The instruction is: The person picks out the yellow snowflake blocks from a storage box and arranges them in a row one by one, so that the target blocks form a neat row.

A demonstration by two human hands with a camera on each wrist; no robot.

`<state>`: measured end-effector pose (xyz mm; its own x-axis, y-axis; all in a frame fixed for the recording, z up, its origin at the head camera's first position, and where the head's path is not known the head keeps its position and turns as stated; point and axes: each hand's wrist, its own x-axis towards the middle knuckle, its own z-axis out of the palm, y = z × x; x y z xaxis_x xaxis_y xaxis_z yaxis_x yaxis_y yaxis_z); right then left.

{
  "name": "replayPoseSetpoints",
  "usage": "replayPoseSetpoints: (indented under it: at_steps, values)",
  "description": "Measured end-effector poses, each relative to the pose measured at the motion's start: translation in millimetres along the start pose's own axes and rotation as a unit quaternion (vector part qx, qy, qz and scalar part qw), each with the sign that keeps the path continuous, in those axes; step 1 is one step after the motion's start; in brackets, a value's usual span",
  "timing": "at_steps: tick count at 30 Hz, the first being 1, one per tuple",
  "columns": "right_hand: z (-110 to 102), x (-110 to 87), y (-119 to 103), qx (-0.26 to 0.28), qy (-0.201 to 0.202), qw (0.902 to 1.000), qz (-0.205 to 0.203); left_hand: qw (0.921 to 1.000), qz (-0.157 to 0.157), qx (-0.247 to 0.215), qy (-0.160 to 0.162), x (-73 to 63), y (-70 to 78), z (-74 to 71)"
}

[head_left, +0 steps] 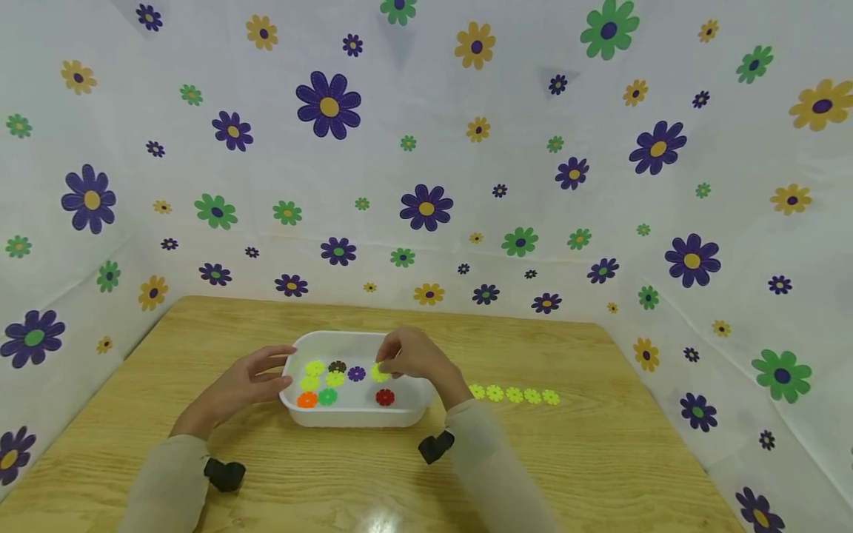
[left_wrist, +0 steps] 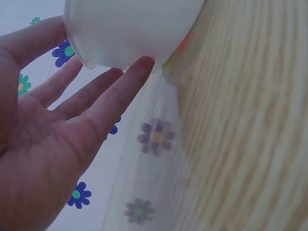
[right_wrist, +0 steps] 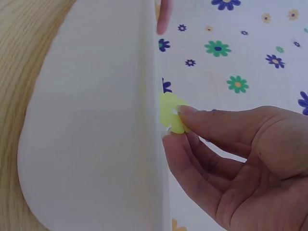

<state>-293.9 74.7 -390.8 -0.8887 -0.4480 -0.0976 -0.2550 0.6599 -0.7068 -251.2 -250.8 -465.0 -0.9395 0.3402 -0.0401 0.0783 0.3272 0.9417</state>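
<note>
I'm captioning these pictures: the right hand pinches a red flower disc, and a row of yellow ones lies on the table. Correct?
Not quite: the right wrist view shows the right hand pinching a yellow flower disc, not a red one. The rest stands.

The near edge of the table [head_left: 320, 474] is cut off. The right hand [head_left: 416, 357] hides the far right corner of the tub [head_left: 353, 419] and a bit of one yellow flower piece [head_left: 380, 374]. From the right wrist, the tub wall hides the other pieces [head_left: 356, 374]. From the left wrist, an orange spot [left_wrist: 184, 43] is too blurry to name.
</note>
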Motion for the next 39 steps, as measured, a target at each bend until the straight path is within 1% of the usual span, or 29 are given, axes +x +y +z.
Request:
replayPoseSetpoints:
  at_steps: [6, 11, 15, 27, 34, 39]
  values:
    - [-14.7, -14.7, 7.0, 0.017, 0.016, 0.9997, 0.002, 0.9999, -0.005, 0.01, 0.005, 1.1, -3.6, -0.5]
    - [-23.3, -22.6, 16.8, 0.015, 0.032, 0.9994, -0.006, 0.9998, -0.012, 0.012, 0.008, 1.8, -5.1, -1.0]
    - [-27.7, -27.0, 24.9, 0.013, 0.043, 0.999, -0.003, 0.9998, -0.012, 0.012, 0.008, 1.4, -5.3, -1.2]
    - [-41.5, -45.7, 41.7, 0.022, 0.067, 0.9974, 0.018, 1.0, 0.001, 0.007, 0.001, 0.0, -0.9, 0.0]
    - [-53.3, -55.2, 56.0, 0.025, 0.083, 0.9957, 0.031, 1.0, 0.002, 0.009, 0.001, 1.1, -2.5, -0.6]
    - [-62.9, -63.1, 64.6, 0.025, 0.093, 0.9946, 0.039, 1.0, -0.002, 0.006, 0.001, 1.2, -2.4, -0.2]
